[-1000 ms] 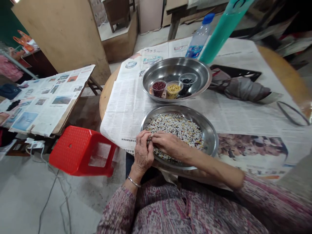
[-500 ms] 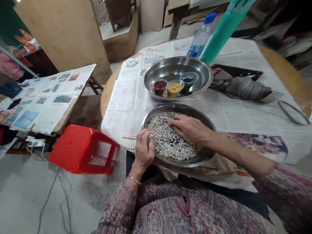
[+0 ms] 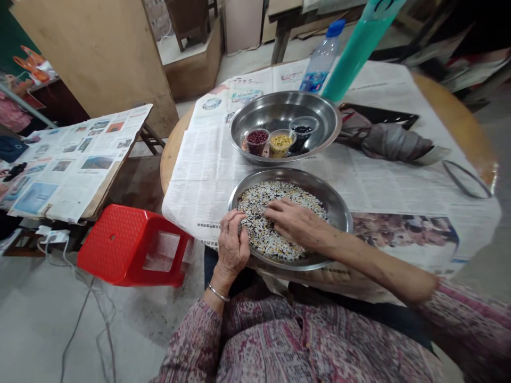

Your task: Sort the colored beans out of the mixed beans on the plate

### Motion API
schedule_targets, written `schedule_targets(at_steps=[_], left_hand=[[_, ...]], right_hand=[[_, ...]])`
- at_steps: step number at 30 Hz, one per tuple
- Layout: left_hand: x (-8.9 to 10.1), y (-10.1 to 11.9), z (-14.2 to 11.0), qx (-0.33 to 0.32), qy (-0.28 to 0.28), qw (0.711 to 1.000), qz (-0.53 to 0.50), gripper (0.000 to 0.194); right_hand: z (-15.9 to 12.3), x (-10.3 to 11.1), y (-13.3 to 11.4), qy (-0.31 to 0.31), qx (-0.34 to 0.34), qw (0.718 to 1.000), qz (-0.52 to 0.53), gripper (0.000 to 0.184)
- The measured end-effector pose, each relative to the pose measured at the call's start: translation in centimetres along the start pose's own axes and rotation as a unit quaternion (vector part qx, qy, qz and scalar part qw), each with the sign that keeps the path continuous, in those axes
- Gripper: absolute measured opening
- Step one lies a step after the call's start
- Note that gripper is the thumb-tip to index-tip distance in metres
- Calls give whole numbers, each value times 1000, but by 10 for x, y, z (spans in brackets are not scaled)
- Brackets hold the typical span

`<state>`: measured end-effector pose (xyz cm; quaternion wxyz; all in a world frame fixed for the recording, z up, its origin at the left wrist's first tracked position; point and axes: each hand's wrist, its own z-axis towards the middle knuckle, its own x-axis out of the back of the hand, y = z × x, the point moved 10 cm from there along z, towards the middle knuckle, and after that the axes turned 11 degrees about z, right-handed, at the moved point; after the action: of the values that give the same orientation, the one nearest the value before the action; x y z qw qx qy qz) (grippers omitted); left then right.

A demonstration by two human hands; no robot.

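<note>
While grains [image 3: 293, 192] lie beneath bunched right hand [image 3: 293, 221], left hand [image 3: 232, 247] curls alongside; grips unclear.

On the worktop [image 3: 171, 159] lie newspaper sheets [image 3: 199, 183], and on these sheets are two basins. The near basin [image 3: 340, 213] is at the front edge, with grains [image 3: 301, 199] in it. The far basin [image 3: 323, 109] is just behind it. Inside the far basin, toward its front, the left cup [image 3: 257, 142] is beside the middle cup [image 3: 280, 144], and the right cup [image 3: 304, 130] sits a little farther back. Behind this basin is a bottle [image 3: 319, 63], with a tall container [image 3: 353, 56] to the right of it. A cloth bundle [image 3: 393, 141] lies right of the far basin, and a loop [image 3: 467, 181] farther right. On the floor [image 3: 35, 308], a stool [image 3: 115, 242] stands left of the worktop; beyond it is a side table [image 3: 93, 207].
</note>
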<state>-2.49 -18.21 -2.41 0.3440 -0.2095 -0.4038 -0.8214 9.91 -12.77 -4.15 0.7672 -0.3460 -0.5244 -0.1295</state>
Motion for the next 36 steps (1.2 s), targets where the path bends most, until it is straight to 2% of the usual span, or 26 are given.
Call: schedule_targets(at_steps=[2, 6, 9, 13, 16, 19, 22, 26, 30, 33, 36], left_hand=[[0, 0, 0, 1, -2, 1000, 0, 27], [-1, 0, 0, 4, -4, 1000, -4, 25], [-1, -1, 0, 5, -3, 1000, -1, 25], [-2, -2, -1, 9, -10, 1000, -1, 26], [-2, -1, -1, 8, -10, 1000, -4, 26], [-1, -1, -1, 3, -8, 1000, -3, 25], [-1, -1, -1, 4, -7, 1000, -3, 25], [-1, -1, -1, 4, -2, 1000, -1, 25], [0, -1, 0, 2, 0, 1000, 1, 25], [0, -1, 0, 3, -2, 1000, 6, 25], [0, -1, 0, 4, -3, 1000, 2, 26]], right_hand=[[0, 4, 24, -7, -30, 999, 7, 21], [-19, 28, 55, 42, -86, 995, -10, 21], [-39, 35, 57, 48, -108, 993, -6, 18], [-47, 24, 43, 21, -96, 994, 40, 16], [-37, 16, 37, 35, -110, 991, 61, 20], [-21, 6, 21, 11, -80, 992, 98, 24], [-7, 17, 14, 37, -53, 987, 144, 29], [11, 35, 38, 90, -93, 982, 136, 35], [36, 29, 54, 98, -123, 986, 61, 33], [51, 16, 39, 76, -88, 992, 37, 33], [52, 1, 16, 0, -38, 997, 69, 21]])
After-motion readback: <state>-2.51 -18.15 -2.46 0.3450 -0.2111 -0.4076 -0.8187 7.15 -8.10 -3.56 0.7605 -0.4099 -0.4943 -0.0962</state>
